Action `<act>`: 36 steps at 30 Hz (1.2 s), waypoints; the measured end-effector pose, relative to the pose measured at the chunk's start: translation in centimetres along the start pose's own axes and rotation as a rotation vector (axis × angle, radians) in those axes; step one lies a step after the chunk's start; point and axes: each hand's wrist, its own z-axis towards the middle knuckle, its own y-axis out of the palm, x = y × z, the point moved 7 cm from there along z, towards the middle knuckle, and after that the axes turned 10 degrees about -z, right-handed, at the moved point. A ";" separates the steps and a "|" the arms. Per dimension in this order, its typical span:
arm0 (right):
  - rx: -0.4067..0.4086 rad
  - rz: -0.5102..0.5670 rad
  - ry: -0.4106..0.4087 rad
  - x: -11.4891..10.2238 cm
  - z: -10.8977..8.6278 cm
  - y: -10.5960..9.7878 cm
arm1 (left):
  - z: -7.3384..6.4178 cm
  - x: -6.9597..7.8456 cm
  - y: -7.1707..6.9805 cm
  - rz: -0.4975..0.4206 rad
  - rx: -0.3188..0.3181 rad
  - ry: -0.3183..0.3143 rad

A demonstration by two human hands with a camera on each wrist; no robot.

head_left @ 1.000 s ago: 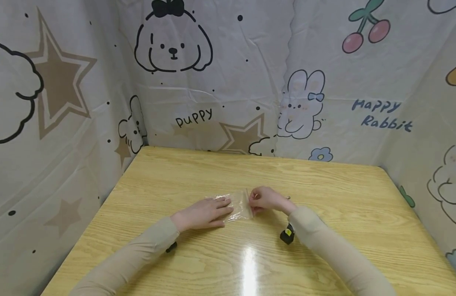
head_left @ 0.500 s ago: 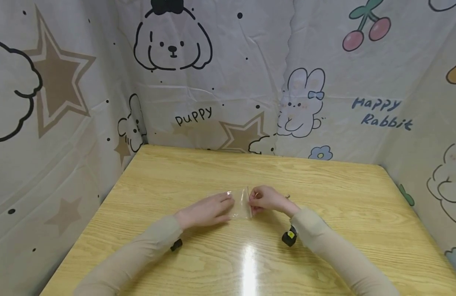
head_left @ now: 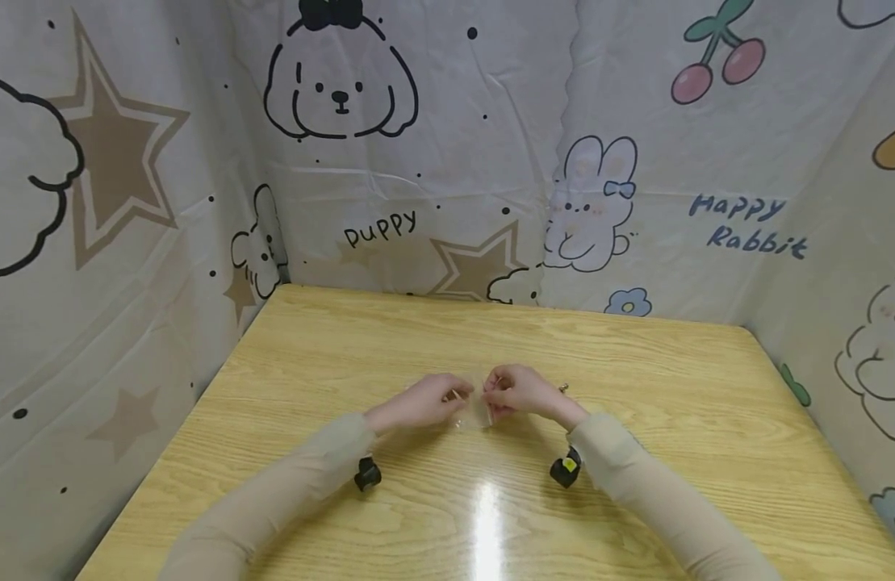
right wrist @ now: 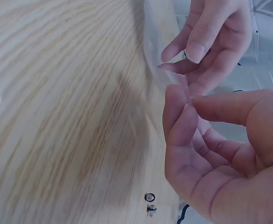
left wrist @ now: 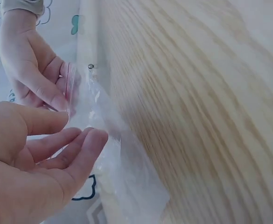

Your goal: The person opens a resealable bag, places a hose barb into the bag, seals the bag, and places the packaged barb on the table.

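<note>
A clear zip-lock bag (head_left: pixel 473 413) with a reddish seal strip lies in the middle of the wooden table, partly covered by both hands. My right hand (head_left: pixel 523 393) pinches the bag's sealed edge between thumb and fingertips, as the right wrist view shows. Over the bag's left part hovers my left hand (head_left: pixel 425 401), its fingers loosely bent and its thumb apart from them. In the left wrist view the bag (left wrist: pixel 131 172) spreads beneath the left fingertips (left wrist: pixel 96 136). Whether those fingertips touch the plastic I cannot tell.
Small shiny metal pieces (right wrist: pixel 150 198) lie on the table (head_left: pixel 345 339) beyond the right wrist; one piece (head_left: pixel 563 388) also shows in the head view. Black wrist cameras (head_left: pixel 566 468) hang under both sleeves. A printed cloth (head_left: pixel 447 161) surrounds the table's back and sides.
My left hand, laid flat on the bag before, has lifted and shifted right toward the sealed edge, its fingers now bent. My right hand keeps its pinch in nearly the same place.
</note>
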 end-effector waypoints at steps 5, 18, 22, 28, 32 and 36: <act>-0.002 0.004 -0.004 -0.1 0.1 0.1 | 0.3 0.0 0.1 -0.134 0.009 -0.039; 0.015 0.041 0.011 0.0 0.4 0.5 | 0.8 -0.8 0.1 -0.219 0.066 -0.123; 0.027 0.076 0.021 0.1 0.3 0.5 | 0.9 -1.0 0.0 -0.248 0.087 -0.147; 0.038 0.128 0.023 0.2 0.3 0.6 | 1.1 -1.2 -0.2 -0.307 0.136 -0.150; 0.044 0.154 0.025 0.1 0.2 0.5 | 1.3 -1.6 -0.4 -0.365 0.164 -0.180; 0.048 0.160 0.025 0.0 0.2 0.4 | 1.5 -1.9 -0.5 -0.427 0.175 -0.212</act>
